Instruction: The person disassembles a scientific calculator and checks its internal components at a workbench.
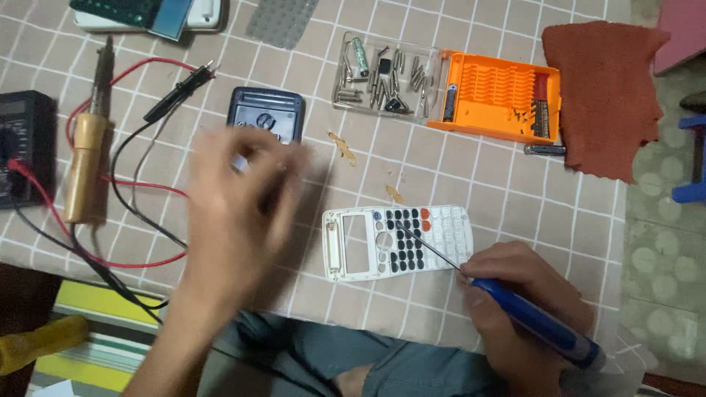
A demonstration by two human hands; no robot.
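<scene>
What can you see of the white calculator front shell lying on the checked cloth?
The white plastic calculator front shell lies flat on the checked tablecloth, long side roughly left to right. Its display window is an open cut-out at the left; dark, orange and pale key pads fill the right part, with one round hole among them. The thin metal shaft of the blue-handled screwdriver, held in the right hand, reaches over the keys. The blurred left hand is clear of it.

Opened calculator on checked cloth, both hands at work.

Right hand [515, 294] at lower right gripping blue-handled screwdriver [537, 323], thin shaft laid across white calculator front shell [397, 241] at centre. Left hand [235, 198] blurred at centre left, over dark calculator back [266, 114]. Orange bit holder [496, 95] upper right, wooden-handled soldering iron [84, 158] and black multimeter [26, 147] at left.
</scene>
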